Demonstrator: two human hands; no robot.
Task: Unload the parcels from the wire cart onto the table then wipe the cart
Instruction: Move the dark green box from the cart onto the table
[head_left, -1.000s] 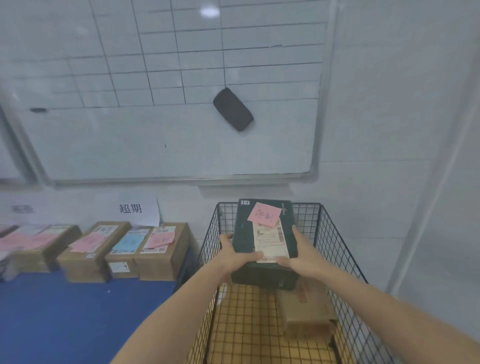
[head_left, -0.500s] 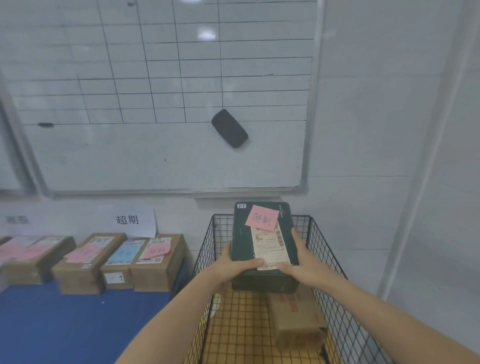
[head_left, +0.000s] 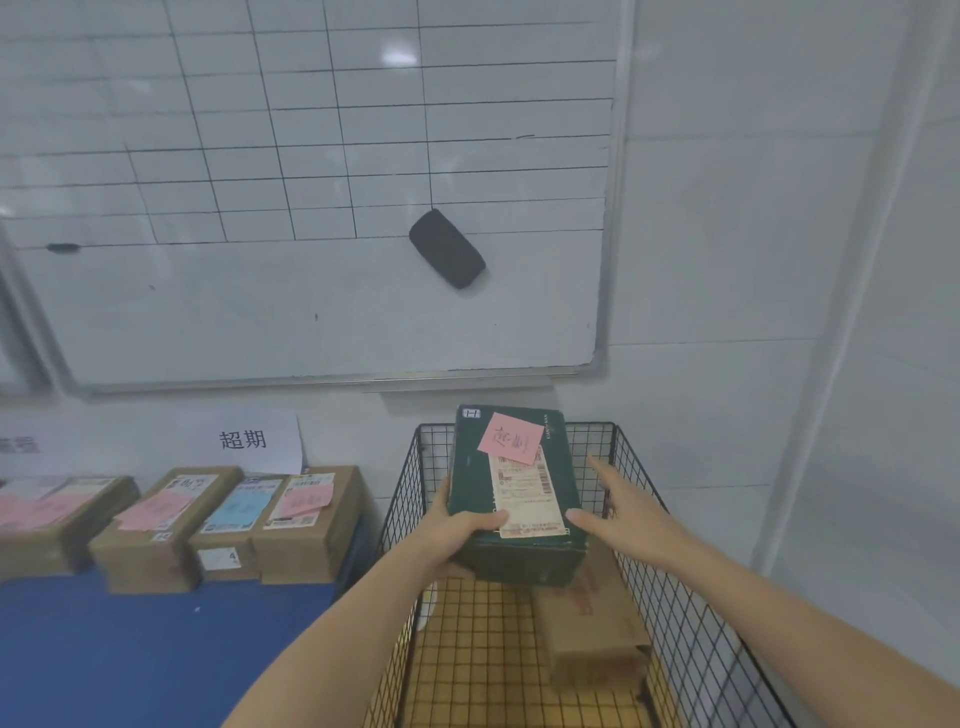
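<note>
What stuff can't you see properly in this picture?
- Brown parcel in the wire cart: its far end is hidden under the green box, head view.
- Pink note: writing too blurred to read.
- Leftmost table parcel: cut off by the left edge.
- Cart's near end: cut off by the bottom edge.

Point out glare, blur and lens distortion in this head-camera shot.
Head view: a ceiling-light glare spot sits on the gridded whiteboard; the wide angle bows its frame and the wall lines; the far-left cardboard parcels are soft; the dark green box with its pink sticky note is sharpest.
</note>
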